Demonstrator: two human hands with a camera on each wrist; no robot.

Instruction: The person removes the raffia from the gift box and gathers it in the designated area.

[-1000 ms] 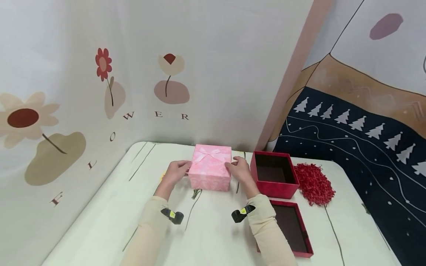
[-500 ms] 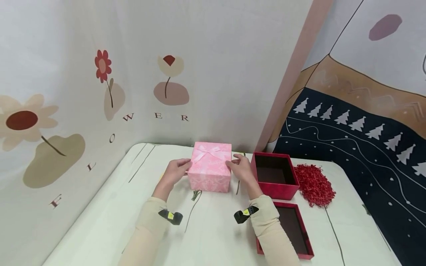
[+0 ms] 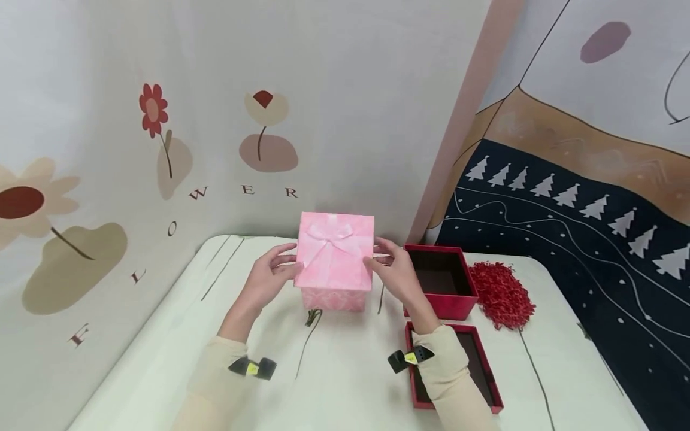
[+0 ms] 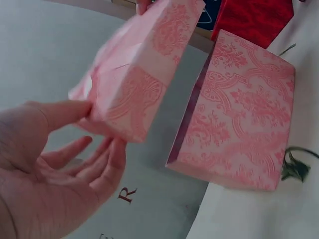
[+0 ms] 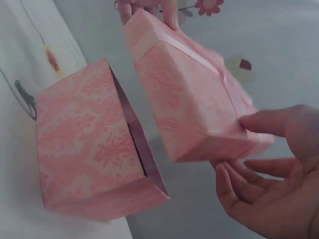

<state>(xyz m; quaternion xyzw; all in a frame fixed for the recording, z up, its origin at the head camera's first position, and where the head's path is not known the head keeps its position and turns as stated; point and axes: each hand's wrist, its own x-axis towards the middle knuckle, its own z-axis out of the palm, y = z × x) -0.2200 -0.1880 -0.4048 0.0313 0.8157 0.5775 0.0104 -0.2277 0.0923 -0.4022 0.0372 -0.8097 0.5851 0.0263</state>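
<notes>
Left hand [image 3: 265,279] and right hand [image 3: 397,273] pinch the pink lid [image 3: 334,250] by opposite edges, thumb over, fingers under, so it hangs level, clear above the pink box base [image 3: 330,299] on the table [image 3: 345,371]. Red box [image 3: 441,280], red lid [image 3: 474,365] and red shred [image 3: 500,287] sit to the right. Only readable writing: "FLOWER" on the backdrop [image 3: 188,194].

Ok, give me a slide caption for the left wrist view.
Left hand lifts the pink lid clear of the pink box.
</notes>
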